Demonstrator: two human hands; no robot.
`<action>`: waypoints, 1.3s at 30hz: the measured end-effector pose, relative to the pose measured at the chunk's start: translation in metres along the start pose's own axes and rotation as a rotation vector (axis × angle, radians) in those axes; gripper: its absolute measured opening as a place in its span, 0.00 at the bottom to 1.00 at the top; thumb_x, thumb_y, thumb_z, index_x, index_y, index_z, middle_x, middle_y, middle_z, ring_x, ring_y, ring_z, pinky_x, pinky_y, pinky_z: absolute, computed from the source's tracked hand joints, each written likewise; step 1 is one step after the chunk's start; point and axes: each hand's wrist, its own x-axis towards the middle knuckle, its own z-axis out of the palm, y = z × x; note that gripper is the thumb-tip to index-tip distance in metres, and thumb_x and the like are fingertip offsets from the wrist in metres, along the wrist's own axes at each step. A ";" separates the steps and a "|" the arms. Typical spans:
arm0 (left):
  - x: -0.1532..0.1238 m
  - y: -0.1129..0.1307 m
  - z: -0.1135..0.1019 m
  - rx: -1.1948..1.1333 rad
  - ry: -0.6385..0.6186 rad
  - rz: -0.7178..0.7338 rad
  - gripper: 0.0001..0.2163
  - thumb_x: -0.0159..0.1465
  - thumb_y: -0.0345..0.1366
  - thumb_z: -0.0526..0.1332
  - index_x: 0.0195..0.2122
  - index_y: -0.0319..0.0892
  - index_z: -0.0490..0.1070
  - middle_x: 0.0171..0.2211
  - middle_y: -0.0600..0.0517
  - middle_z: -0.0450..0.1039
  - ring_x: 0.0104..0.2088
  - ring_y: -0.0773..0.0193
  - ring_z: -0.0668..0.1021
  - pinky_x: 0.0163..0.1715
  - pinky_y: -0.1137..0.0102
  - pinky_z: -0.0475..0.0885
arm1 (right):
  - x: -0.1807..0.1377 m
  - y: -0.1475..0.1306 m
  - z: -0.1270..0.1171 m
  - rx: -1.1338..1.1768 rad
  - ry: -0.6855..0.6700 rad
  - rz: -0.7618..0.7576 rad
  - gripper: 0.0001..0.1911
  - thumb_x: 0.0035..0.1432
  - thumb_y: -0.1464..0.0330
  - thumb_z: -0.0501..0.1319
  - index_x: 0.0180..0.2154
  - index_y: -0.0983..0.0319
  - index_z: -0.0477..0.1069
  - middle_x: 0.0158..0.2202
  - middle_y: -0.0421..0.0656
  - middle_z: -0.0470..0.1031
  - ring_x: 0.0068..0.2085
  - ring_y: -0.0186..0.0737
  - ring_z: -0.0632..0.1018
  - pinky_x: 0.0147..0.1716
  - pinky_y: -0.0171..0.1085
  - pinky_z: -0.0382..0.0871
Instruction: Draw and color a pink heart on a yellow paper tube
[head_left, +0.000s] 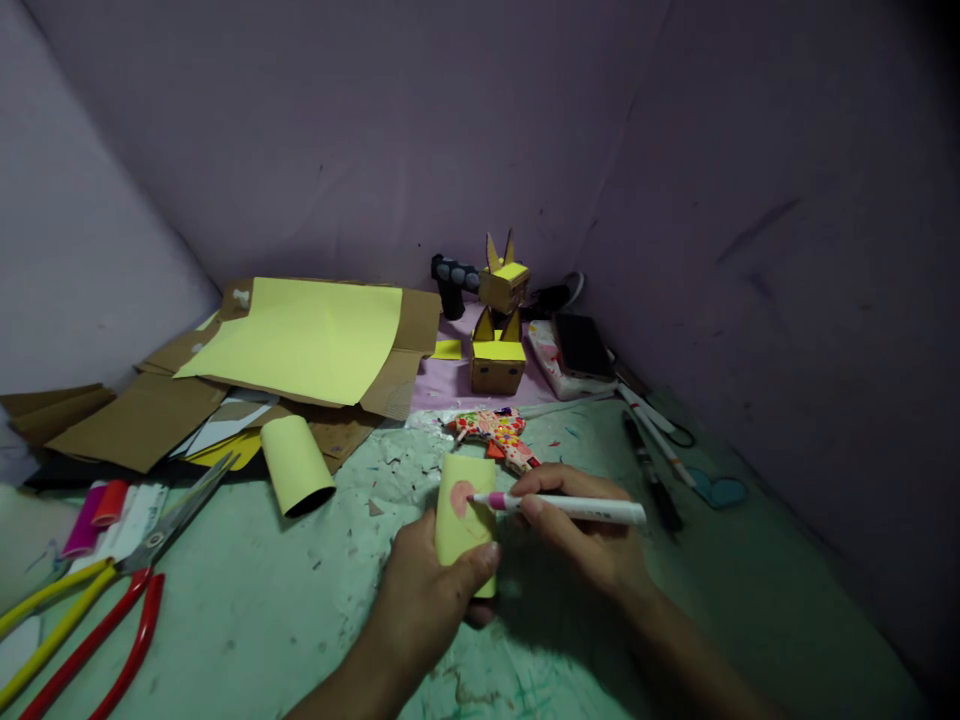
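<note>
Above green tabletop (337, 600), the left hand (422, 600) clasps a yellow tube (459, 530) near its base, the right hand (596, 548) pinching a marker (589, 508).

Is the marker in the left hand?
No, the right hand holds the marker, while the left hand holds the yellow tube.

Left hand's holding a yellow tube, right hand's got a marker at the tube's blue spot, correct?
The spot is pink, not blue, as the head view shows; the left hand holds a yellow tube and the right hand a marker at the spot.
</note>
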 end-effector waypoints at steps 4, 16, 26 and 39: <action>0.001 0.001 0.000 0.013 0.000 0.004 0.20 0.49 0.44 0.66 0.38 0.34 0.69 0.24 0.49 0.71 0.22 0.63 0.75 0.17 0.69 0.75 | 0.000 0.003 0.000 0.010 -0.045 -0.012 0.08 0.50 0.67 0.59 0.24 0.62 0.74 0.17 0.39 0.72 0.19 0.34 0.68 0.18 0.32 0.57; 0.001 0.001 0.000 0.001 -0.012 -0.002 0.22 0.49 0.45 0.67 0.38 0.34 0.69 0.26 0.48 0.72 0.23 0.61 0.76 0.18 0.69 0.75 | -0.001 -0.002 0.001 0.029 -0.036 0.031 0.08 0.50 0.66 0.59 0.23 0.62 0.73 0.17 0.39 0.71 0.19 0.34 0.68 0.18 0.32 0.57; 0.001 0.000 -0.002 0.011 -0.018 0.006 0.22 0.50 0.46 0.67 0.39 0.34 0.70 0.26 0.47 0.71 0.24 0.60 0.77 0.18 0.69 0.76 | -0.003 0.001 0.003 0.055 -0.051 0.024 0.09 0.51 0.65 0.59 0.23 0.62 0.74 0.17 0.39 0.71 0.19 0.33 0.67 0.17 0.32 0.56; -0.001 -0.001 -0.001 -0.008 0.001 0.000 0.21 0.49 0.45 0.67 0.38 0.34 0.70 0.25 0.49 0.71 0.22 0.62 0.76 0.17 0.70 0.75 | -0.002 0.001 0.002 0.040 -0.009 0.057 0.08 0.52 0.65 0.60 0.25 0.62 0.74 0.19 0.41 0.73 0.21 0.35 0.70 0.19 0.33 0.59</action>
